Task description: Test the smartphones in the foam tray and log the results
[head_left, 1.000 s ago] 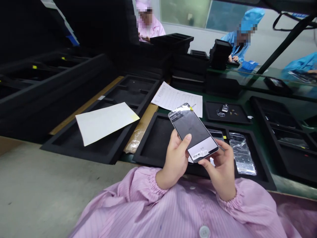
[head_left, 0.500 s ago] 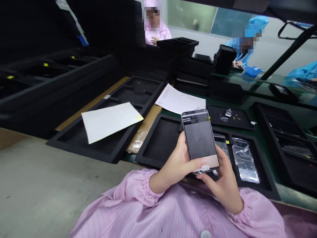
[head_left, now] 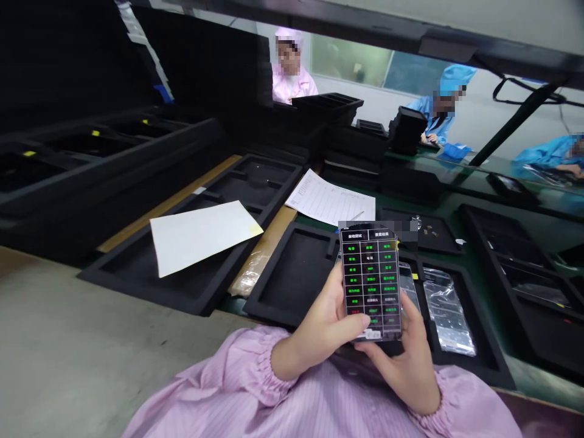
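Observation:
A smartphone [head_left: 371, 274] is held upright between both hands, its screen facing me. The screen carries a black grid of mostly green labels, with one in red. My left hand [head_left: 326, 316] grips the phone's left side, and its thumb lies over the lower screen. Around the right side and bottom corner curl the fingers of my right hand [head_left: 406, 359], with its thumb below the lower edge. Behind the phone is a black foam tray [head_left: 490, 359] bearing another phone, partly hidden, and a phone in clear plastic wrap [head_left: 449, 310].
A blank white sheet [head_left: 205, 234] lies across a long black tray [head_left: 182, 298] at left. A printed form [head_left: 331, 198] with a pen lies beyond the phone. Small metal parts sit in a back tray [head_left: 422, 234]. More black trays [head_left: 524, 267] stand right. Co-workers sit across the bench.
The phone's screen has switched from a mostly grey view to a grid of green labels. Both hands still hold it. The camera view has tilted up slightly.

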The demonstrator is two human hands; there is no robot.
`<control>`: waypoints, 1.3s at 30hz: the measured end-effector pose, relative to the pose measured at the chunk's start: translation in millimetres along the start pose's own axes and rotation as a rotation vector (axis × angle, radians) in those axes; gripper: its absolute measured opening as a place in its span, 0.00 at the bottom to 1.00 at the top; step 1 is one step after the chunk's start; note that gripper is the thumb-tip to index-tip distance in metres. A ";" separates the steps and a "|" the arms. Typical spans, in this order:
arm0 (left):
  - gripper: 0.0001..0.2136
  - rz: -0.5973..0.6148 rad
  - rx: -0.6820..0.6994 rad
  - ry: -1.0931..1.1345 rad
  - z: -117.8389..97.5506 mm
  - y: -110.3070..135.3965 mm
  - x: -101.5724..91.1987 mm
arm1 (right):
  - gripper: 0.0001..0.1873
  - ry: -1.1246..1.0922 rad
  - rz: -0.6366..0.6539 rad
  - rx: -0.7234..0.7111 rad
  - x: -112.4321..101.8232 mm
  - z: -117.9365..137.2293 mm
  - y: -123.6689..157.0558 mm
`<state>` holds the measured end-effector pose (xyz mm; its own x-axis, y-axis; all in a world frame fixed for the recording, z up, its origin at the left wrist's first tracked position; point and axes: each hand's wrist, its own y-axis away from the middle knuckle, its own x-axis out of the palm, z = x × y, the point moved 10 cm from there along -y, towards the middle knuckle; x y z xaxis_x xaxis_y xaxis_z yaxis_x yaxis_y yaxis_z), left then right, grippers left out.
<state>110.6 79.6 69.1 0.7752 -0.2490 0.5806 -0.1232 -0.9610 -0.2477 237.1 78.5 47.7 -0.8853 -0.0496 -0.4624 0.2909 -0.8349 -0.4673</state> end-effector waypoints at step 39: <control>0.30 -0.048 -0.020 -0.042 4.4 -2.4 -6.1 | 0.45 0.027 0.011 -0.010 0.4 -1.3 -1.4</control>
<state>108.9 83.9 62.8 0.8059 -0.1978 0.5581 -0.0972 -0.9740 -0.2049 236.8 80.4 47.1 -0.8721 -0.0437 -0.4873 0.3039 -0.8290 -0.4695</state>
